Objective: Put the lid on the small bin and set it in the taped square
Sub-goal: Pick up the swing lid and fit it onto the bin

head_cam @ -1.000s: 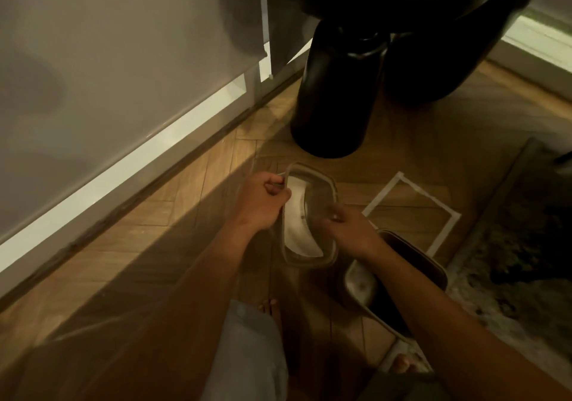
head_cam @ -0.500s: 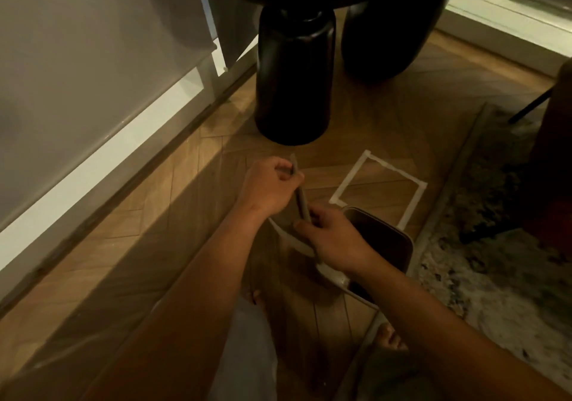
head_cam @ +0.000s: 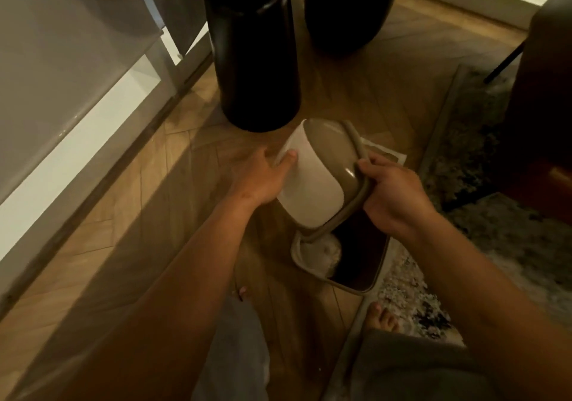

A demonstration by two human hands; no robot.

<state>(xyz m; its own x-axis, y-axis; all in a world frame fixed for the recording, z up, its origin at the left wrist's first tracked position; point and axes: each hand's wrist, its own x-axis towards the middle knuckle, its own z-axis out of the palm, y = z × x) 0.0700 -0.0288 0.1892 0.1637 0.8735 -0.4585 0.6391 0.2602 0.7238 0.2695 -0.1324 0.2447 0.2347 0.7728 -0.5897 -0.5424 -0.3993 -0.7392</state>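
Taupe-and-white domed plastic lid (head_cam: 318,181) hangs tilted over the open taupe bin (head_cam: 350,286) on the wood floor (head_cam: 173,202). My right hand (head_cam: 393,196) grips its rim, and my left hand (head_cam: 263,181) has its fingers (head_cam: 287,163) straight on the white face. I'd level it, then press evenly.

A black cylindrical leg (head_cam: 253,60) stands on the herringbone wood floor (head_cam: 123,215), a wider black base (head_cam: 346,7) beside it; a patterned rug (head_cam: 495,230) lies rightward.

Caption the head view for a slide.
Right hand grips the lid over the open bin; left hand touches it.
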